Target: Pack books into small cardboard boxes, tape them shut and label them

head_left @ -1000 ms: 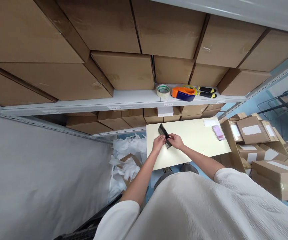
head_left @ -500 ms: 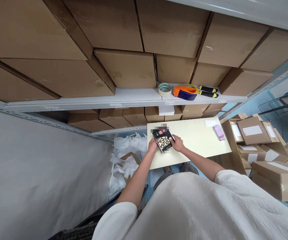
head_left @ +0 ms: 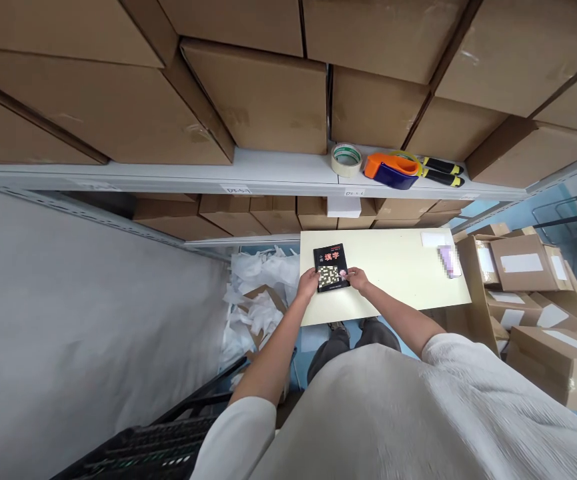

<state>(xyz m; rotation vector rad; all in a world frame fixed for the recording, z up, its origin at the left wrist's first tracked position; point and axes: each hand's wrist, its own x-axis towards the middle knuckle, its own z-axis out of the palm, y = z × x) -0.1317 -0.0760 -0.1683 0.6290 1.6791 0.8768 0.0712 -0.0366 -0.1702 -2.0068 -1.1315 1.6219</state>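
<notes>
Gripping a black book (head_left: 332,267) by its opposite sides, a person's left hand (head_left: 308,284) and right hand (head_left: 357,279) hold it cover up at the left end of a pale counter (head_left: 393,277); whether it touches the surface cannot be told. A second ago the book showed a narrow edge; then its cover sat slanted, now nearly square to the person.

The book (head_left: 333,257) has a smooth-looking paper cover and lies over a smooth, pale tabletop (head_left: 393,267). At its twelve o'clock I see smooth metal shelving (head_left: 283,170) under matt cardboard boxes (head_left: 263,100); at one, a shiny plastic tape dispenser (head_left: 392,175); at eight, crumpled white sheeting (head_left: 263,313), its material unclear; at six, a crinkled cloth shirt (head_left: 353,413).
</notes>
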